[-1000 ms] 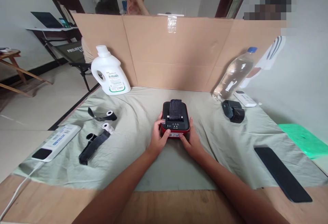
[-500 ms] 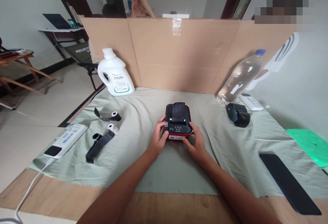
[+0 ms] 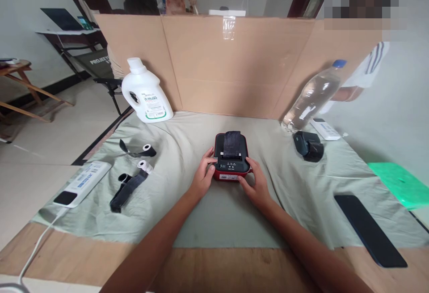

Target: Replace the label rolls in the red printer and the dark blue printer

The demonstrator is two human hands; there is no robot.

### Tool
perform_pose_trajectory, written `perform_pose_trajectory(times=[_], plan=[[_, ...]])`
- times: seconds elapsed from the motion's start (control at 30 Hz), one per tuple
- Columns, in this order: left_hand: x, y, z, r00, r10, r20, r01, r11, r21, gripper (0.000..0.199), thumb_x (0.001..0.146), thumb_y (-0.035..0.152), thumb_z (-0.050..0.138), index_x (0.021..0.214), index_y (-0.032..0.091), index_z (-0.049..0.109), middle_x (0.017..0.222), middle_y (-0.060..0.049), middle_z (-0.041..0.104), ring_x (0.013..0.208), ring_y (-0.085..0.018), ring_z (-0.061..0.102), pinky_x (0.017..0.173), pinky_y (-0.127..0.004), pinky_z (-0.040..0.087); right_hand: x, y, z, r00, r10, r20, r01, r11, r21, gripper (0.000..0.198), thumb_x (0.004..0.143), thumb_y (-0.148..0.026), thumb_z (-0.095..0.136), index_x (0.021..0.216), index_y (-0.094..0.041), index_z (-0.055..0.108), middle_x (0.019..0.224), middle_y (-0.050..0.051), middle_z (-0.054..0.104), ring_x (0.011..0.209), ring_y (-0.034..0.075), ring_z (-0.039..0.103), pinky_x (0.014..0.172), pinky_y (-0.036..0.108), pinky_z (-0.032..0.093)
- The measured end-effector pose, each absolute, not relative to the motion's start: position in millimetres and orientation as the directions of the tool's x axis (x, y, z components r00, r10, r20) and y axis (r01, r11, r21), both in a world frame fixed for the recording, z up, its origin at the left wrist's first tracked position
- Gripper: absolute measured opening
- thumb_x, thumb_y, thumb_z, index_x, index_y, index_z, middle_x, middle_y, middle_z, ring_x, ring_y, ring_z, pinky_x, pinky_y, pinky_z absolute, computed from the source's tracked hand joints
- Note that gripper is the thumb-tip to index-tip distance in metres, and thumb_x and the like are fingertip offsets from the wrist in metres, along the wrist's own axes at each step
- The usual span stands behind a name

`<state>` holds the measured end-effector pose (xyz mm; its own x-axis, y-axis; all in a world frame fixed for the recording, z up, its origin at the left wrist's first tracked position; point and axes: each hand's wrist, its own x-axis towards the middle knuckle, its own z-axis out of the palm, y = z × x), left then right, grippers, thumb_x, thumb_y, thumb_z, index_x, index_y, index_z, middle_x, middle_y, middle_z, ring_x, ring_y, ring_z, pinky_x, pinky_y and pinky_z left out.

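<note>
A small black-and-red portable printer (image 3: 221, 164) sits on the grey-green cloth, with a dark strip (image 3: 232, 143) standing out of its top slot. At its left side is my left hand (image 3: 202, 176), fingers apart, with fingertips against or very near the edge and the thumb by the front left corner. My right hand (image 3: 257, 183) grips the right side, its thumb on the front face and its fingers along the side. The printer's underside is hidden.
Left lie rolls with dark strips (image 3: 129, 190) and a white power bank (image 3: 83, 184) with a cable. A white jug (image 3: 149, 94) and clear bottle (image 3: 311, 96) stand before a cardboard screen (image 3: 234, 69). Right are a black device (image 3: 308, 146) and a phone (image 3: 370, 230). People are behind the screen.
My left thumb has come off the printer's front edge, and the left fingers have loosened. The right hand keeps its hold. The camera view has shifted slightly.
</note>
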<state>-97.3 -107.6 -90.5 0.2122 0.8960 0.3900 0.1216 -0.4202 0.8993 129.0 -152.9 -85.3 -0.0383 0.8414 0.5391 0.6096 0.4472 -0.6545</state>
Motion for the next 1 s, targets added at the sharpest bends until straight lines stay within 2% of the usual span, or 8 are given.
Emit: perform_pose_trajectory(times=[0.1,0.17,0.37,0.6,0.7,0.8,0.9,1.0], plan=[[-99.3,-106.6,-91.0,0.215,0.922,0.323,0.183,-0.363,0.914,0.033,0.1,0.049,0.042,0.115,0.025,0.058,0.154,-0.01,0.045,0.142,-0.028,0.043,0.117,-0.05,0.035,129.8,-151.8,-78.5,-0.058,0.862,0.503,0.603,0.432,-0.671,0.06,0.09,-0.035,0.062,0.146,-0.023,0.044,0.138,0.016,0.052,0.115,0.028,0.06,0.073,0.037,0.061],[-100.7,-107.1,-91.9,0.217,0.926,0.309,0.197,-0.352,0.915,0.033,0.099,0.048,0.044,0.117,0.025,0.059,0.155,-0.009,0.045,0.142,-0.027,0.043,0.117,-0.048,0.035,130.5,-151.2,-75.4,-0.068,0.869,0.49,0.607,0.425,-0.671,0.058,0.09,-0.034,0.063,0.144,-0.024,0.045,0.138,0.016,0.052,0.11,0.027,0.062,0.066,0.035,0.06],[-102.1,-108.9,-93.5,0.242,0.894,0.376,0.121,-0.413,0.903,0.034,0.1,0.045,0.046,0.123,0.025,0.059,0.158,-0.008,0.041,0.147,-0.026,0.037,0.121,-0.047,0.031,131.5,-150.6,-78.0,-0.075,0.867,0.493,0.613,0.43,-0.663,0.06,0.091,-0.034,0.061,0.147,-0.025,0.041,0.14,0.014,0.05,0.121,0.028,0.057,0.081,0.039,0.06],[-104.2,-111.9,-87.5,0.213,0.882,0.421,0.098,-0.448,0.889,0.037,0.101,0.043,0.046,0.128,0.024,0.062,0.149,-0.008,0.052,0.139,-0.026,0.047,0.118,-0.046,0.036,132.2,-152.0,-70.8,-0.083,0.859,0.505,0.576,0.454,-0.68,0.05,0.096,-0.032,0.05,0.144,-0.022,0.045,0.142,0.015,0.049,0.127,0.027,0.053,0.086,0.039,0.056],[-105.6,-111.3,-87.4,0.218,0.867,0.447,0.114,-0.478,0.871,0.036,0.101,0.041,0.045,0.129,0.024,0.062,0.148,-0.008,0.053,0.137,-0.026,0.049,0.117,-0.045,0.037,137.2,-146.7,-57.6,-0.035,0.834,0.551,0.596,0.46,-0.658,0.038,0.097,-0.031,0.047,0.132,-0.021,0.057,0.132,0.014,0.058,0.119,0.026,0.057,0.085,0.04,0.054],[-106.4,-110.1,-88.3,0.217,0.863,0.457,0.129,-0.489,0.862,0.036,0.102,0.039,0.044,0.129,0.025,0.062,0.147,-0.008,0.054,0.136,-0.025,0.05,0.115,-0.044,0.039,141.7,-131.8,-36.3,-0.04,0.812,0.582,0.633,0.471,-0.614,0.024,0.097,-0.029,0.048,0.11,-0.021,0.067,0.11,0.01,0.069,0.101,0.023,0.062,0.081,0.037,0.052],[-106.8,-109.8,-89.1,0.219,0.857,0.466,0.133,-0.499,0.856,0.036,0.102,0.038,0.043,0.13,0.026,0.062,0.147,-0.007,0.054,0.135,-0.025,0.05,0.114,-0.043,0.04,137.2,-106.3,-11.4,-0.151,0.865,0.478,0.709,0.432,-0.558,0.021,0.096,-0.025,0.05,0.101,-0.021,0.07,0.095,0.007,0.073,0.091,0.021,0.062,0.081,0.035,0.051],[-107.0,-110.5,-89.2,0.219,0.856,0.469,0.133,-0.502,0.854,0.037,0.102,0.038,0.043,0.132,0.026,0.062,0.147,-0.008,0.055,0.135,-0.025,0.051,0.114,-0.043,0.04,120.7,-75.0,8.0,-0.258,0.934,0.247,0.847,0.342,-0.407,0.026,0.095,-0.018,0.049,0.105,-0.02,0.073,0.097,0.007,0.074,0.095,0.022,0.062,0.084,0.033,0.048]])
